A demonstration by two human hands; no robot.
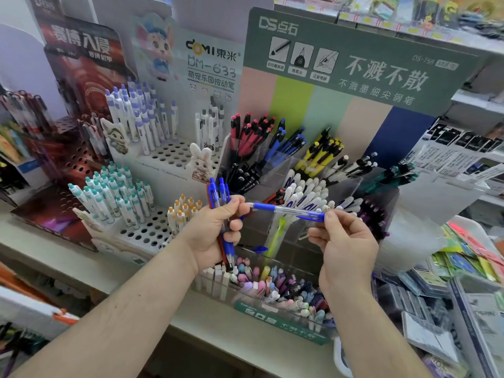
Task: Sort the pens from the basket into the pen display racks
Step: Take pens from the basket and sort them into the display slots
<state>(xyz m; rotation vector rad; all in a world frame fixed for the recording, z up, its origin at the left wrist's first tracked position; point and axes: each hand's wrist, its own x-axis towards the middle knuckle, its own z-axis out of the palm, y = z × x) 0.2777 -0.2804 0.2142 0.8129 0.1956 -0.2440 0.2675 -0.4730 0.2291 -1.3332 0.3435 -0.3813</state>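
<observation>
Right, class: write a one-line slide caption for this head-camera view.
Left hand grips a bundle of blue pens while right hand holds one blue pen before the display racks.

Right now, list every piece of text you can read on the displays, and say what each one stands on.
"DS 点石", "不溅不散", "不溅墨细尖钢笔": green header board of the clear pen rack.
"DS-758": same board, top right; faint.
"domi 東米", "DM-633", "萌宠乐园按动笔": white header card above the perforated racks.
"赛博入侵": red header card.
Too small or blurred: captions under the green board's three icons, rack front label, printing on the pens, right-hand packets.
</observation>
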